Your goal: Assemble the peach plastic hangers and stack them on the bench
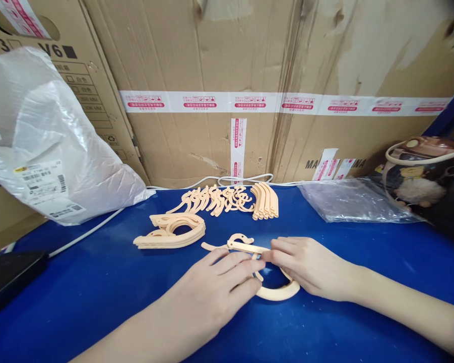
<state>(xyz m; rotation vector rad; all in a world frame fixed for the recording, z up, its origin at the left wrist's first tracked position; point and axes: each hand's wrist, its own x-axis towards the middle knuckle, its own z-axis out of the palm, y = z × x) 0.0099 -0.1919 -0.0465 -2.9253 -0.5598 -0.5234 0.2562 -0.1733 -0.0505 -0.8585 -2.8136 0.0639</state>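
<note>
Bearings are taken from the piece in hand. On the blue table [109, 297], a beige plastic folding hanger [248, 247] lies between the two hands: the bare left hand [222, 282] at 8 o'clock, the bare right hand [306, 264] at 3 o'clock. Both grips are closed upon it: left fingers on its inner side, right fingers pinching the straight bar's end. Its hook projects beyond the fingers at 11 o'clock; a curved arm shows at 6.

At 10 o'clock, a stack of beige hangers [181, 237]; at 11, a row of loose beige hooked parts [215, 200]; at 12, nested beige curved bars [264, 201]. At 10, farther, a white plastic mailing bag [53, 131] bears a barcoded label, text illegible.

The brown cardboard carton at left [109, 101] reads "V3" and "V6", the latter's box filled black. The large brown carton [211, 55] at 12 carries red-printed white tape [227, 102]; at 1, "MA" and "INA" flank tape strips.
</note>
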